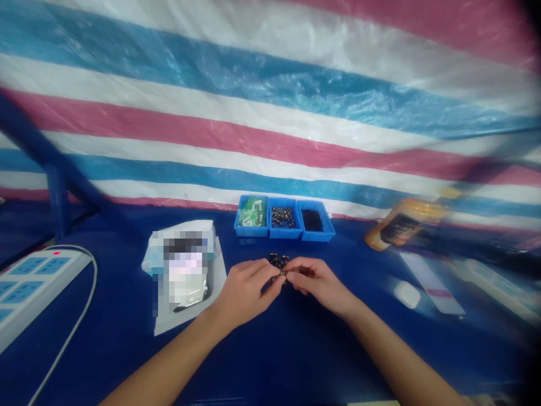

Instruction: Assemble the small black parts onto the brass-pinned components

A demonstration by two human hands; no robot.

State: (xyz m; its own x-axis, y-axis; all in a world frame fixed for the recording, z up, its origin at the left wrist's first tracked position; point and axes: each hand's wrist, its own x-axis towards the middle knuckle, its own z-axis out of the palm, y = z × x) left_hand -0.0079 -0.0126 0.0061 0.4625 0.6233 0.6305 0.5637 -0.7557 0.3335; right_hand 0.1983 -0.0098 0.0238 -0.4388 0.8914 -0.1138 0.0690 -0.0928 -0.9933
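My left hand (247, 287) and my right hand (316, 283) meet fingertip to fingertip over the blue table (296, 349). Both pinch a small dark part (282, 276) between thumb and fingers. Just beyond the fingertips lies a little heap of similar dark parts (278, 260) on the table. Three blue bins stand behind it: the left bin (252, 215) holds green pieces, the middle bin (283, 217) holds metallic parts, the right bin (315, 220) holds black parts.
A white bag with a blurred-out item (183, 270) lies left of my hands. A white power strip (29, 282) with its cable sits at the far left. An orange bottle (401, 225), a white lump (406, 293) and a white strip (431, 282) lie at the right. A striped tarp hangs behind.
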